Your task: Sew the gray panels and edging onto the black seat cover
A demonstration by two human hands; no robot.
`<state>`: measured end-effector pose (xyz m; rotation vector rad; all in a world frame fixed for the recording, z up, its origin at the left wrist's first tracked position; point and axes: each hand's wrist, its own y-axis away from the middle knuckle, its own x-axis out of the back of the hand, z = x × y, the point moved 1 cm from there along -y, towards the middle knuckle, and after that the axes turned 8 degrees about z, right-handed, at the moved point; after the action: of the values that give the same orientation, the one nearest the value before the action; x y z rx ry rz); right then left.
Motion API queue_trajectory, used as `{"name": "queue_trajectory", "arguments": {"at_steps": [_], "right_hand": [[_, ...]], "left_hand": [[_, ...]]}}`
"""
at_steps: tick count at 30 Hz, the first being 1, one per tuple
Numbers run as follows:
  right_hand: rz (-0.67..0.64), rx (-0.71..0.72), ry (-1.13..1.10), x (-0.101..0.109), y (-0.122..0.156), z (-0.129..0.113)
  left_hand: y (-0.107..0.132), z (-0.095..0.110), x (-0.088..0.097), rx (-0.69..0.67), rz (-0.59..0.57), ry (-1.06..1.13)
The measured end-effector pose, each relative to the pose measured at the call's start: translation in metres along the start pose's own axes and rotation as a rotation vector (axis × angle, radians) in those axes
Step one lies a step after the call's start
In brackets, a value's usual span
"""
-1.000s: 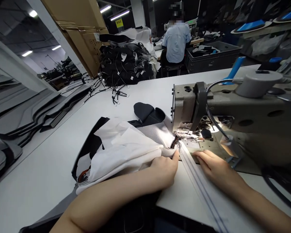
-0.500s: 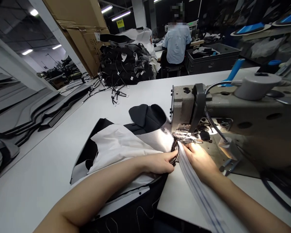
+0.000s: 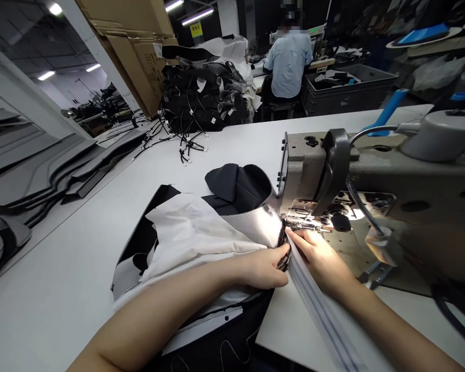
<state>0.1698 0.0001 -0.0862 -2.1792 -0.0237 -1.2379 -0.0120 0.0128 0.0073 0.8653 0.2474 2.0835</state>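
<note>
A grey sewing machine (image 3: 306,165) stands on the right, its lamp lighting the needle area. Under its foot runs the edge of a black, grey and white fabric piece (image 3: 194,222) that spreads over the table to the left. My left hand (image 3: 266,266) grips the dark layered edge of this piece just in front of the foot. Close beside it, my right hand (image 3: 320,256) has its fingers closed on a translucent white strip (image 3: 318,315) with blue lines. The strip leads from the foot down over the table's front edge. The needle tip itself is hard to make out.
A pile of dark fabric pieces (image 3: 205,98) with black cables lies at the back beside a cardboard box (image 3: 139,51). Stacked grey panels (image 3: 62,165) line the left. A co-worker (image 3: 289,62) sits beyond the table, near a grey crate (image 3: 349,93). A blue object (image 3: 389,111) stands behind the machine.
The view has shifted slightly, so the machine appears farther right. Both hands keep their holds next to the foot; the fabric piece and strip look nearly the same.
</note>
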Motion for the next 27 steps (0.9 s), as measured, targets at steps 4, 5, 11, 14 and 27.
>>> {"name": "queue_trajectory", "arguments": {"at_steps": [4, 5, 11, 14, 27], "right_hand": [[0.016, 0.015, 0.002, -0.001, -0.002, -0.001], [0.019, 0.023, 0.01, 0.0, -0.002, -0.001], [0.009, 0.075, 0.053, 0.001, -0.002, 0.005], [0.03, 0.091, 0.047, 0.0, -0.001, 0.01], [0.122, -0.034, 0.072, -0.002, 0.004, 0.007]], "left_hand": [[0.001, 0.006, 0.0, 0.012, 0.02, -0.13], [0.002, 0.007, 0.0, 0.018, 0.016, -0.148], [-0.008, 0.009, -0.001, 0.057, -0.001, -0.266], [-0.016, 0.013, 0.0, 0.087, 0.011, -0.329], [0.003, 0.023, -0.01, 0.169, 0.045, -0.593]]}}
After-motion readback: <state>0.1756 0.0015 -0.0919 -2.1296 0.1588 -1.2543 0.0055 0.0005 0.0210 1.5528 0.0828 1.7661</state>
